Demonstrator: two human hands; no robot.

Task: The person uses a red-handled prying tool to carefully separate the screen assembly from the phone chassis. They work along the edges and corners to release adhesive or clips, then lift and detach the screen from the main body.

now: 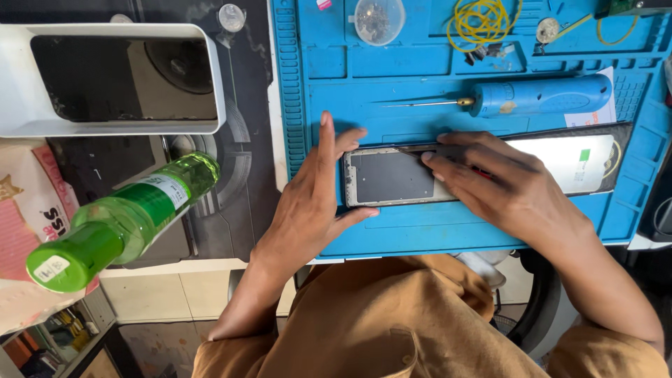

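An opened phone frame (392, 176) with a dark grey inner plate lies on a blue work mat (420, 231). My left hand (315, 203) rests flat against the frame's left end, fingers spread, bracing it. My right hand (490, 182) lies over the frame's right part and grips a thin tool with a red part (483, 171); its fingertips press at the frame's upper edge. The phone's detached screen (574, 161) lies just right of that hand, partly under it.
A blue electric screwdriver (539, 96) lies above the phone. A small round dish (378, 19), yellow wire (481, 21) and small parts sit at the mat's far edge. A green bottle (119, 224) and a white tray (112, 77) stand at left.
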